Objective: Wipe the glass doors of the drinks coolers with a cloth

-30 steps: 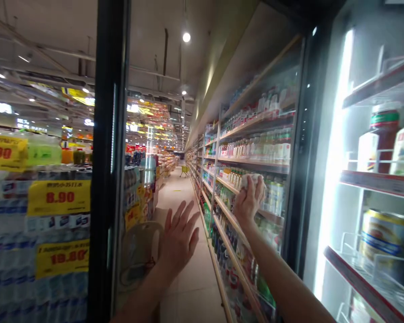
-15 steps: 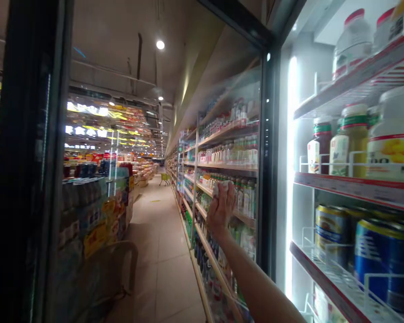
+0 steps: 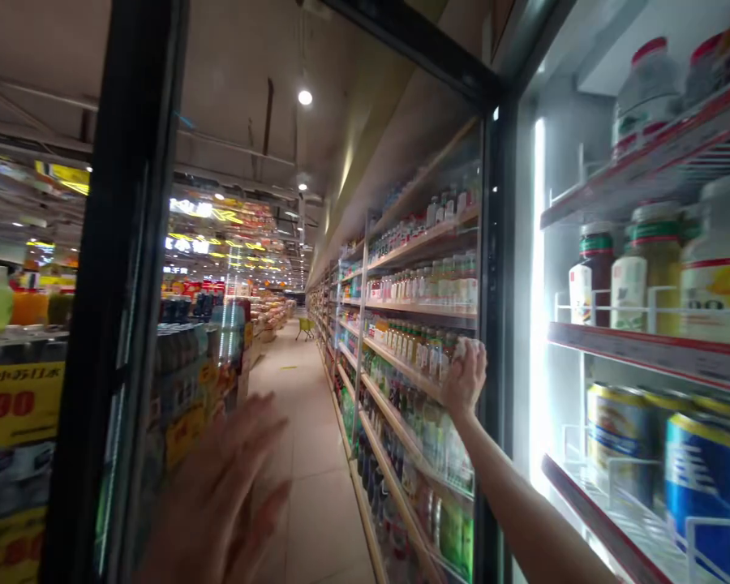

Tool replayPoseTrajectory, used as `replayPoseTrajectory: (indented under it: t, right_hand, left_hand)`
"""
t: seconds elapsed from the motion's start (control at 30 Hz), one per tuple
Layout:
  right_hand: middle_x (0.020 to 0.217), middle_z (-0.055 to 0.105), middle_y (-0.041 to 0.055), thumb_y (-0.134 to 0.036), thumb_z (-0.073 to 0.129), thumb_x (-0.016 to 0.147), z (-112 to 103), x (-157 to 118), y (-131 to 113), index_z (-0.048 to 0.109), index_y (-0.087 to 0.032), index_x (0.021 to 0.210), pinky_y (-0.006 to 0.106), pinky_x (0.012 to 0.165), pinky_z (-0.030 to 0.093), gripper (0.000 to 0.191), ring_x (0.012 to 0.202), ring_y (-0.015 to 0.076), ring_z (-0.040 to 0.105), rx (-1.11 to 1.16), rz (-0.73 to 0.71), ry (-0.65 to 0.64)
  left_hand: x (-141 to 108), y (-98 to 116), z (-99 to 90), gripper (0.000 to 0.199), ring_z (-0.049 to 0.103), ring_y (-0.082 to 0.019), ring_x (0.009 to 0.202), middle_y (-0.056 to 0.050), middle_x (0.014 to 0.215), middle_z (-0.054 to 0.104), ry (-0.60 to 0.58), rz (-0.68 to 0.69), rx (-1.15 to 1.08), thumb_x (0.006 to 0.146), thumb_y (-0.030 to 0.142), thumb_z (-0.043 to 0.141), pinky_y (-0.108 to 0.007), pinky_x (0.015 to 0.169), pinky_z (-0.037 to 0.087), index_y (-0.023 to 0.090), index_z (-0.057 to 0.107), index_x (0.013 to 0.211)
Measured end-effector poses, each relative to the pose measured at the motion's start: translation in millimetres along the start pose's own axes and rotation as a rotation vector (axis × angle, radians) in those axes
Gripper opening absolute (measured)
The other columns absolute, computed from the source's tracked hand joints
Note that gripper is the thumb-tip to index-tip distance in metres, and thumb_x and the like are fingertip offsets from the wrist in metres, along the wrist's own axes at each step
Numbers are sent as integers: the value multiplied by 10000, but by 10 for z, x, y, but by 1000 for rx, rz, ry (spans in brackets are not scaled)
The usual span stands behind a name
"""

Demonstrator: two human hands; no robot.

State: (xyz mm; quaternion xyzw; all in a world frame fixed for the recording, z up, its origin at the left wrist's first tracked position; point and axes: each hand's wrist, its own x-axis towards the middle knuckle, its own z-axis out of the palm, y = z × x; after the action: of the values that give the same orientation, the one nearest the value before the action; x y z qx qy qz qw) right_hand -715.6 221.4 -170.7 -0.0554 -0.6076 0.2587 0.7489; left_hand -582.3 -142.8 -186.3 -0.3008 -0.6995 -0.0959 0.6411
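My right hand (image 3: 465,380) presses a crumpled white cloth (image 3: 470,347) against the glass of an open fridge door, close to the black upright of its frame (image 3: 497,243). The fingers are closed over the cloth. Low in the view, my left hand (image 3: 219,495) is raised in front of the same glass, blurred by motion. Its fingers are stretched out and apart, with nothing in them. Whether it touches the glass I cannot tell.
On the right, lit fridge shelves (image 3: 638,345) hold bottles and blue cans (image 3: 706,478). The door's other black upright (image 3: 127,243) stands at left. Through the glass show an aisle floor (image 3: 298,430), shelves of bottles (image 3: 422,280) and a yellow-green cart (image 3: 305,326).
My right hand has slid right with the cloth, up to the door frame's edge. My left hand has come into view at lower left. The view has turned slightly left.
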Motion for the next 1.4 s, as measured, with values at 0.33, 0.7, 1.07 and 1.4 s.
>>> replayPoseTrajectory:
  t: [0.33,0.7,1.07,1.4]
  right_hand:
    - [1457,288,97,-221,397,840,30,-270,-1072,438,-246,1304,519,1052,270,467,1346,263,254,168,-500,-148]
    - [1404,356,176,-264,324,843,103,363,-627,462,-155,1290,550,1018,295,480,1311,286,317,45,-3,-21]
    - [1453,310,58,-225,450,815,-38,-455,-1247,501,-278,1248,505,1068,259,439,1352,258,249,197,-778,-307]
    - [1464,279,98,-206,418,834,-39,-522,-1231,420,-257,1317,530,1053,266,485,1348,270,255,163,-569,-201]
  left_hand:
    - [124,-148,511,595,265,-256,1342,-68,1434,328,82,-90,247,847,398,505,-491,1114,124,310,276,1389]
    - [104,-180,472,643,232,-268,1351,-94,1425,333,30,-38,336,837,348,522,-493,1115,111,256,239,1407]
    - [113,-203,497,586,242,-235,1350,-71,1411,364,60,-67,281,843,385,514,-463,1121,99,282,304,1381]
    - [108,-205,491,498,232,-245,1351,-105,1386,400,36,-53,314,841,356,514,-465,1121,105,231,428,1315]
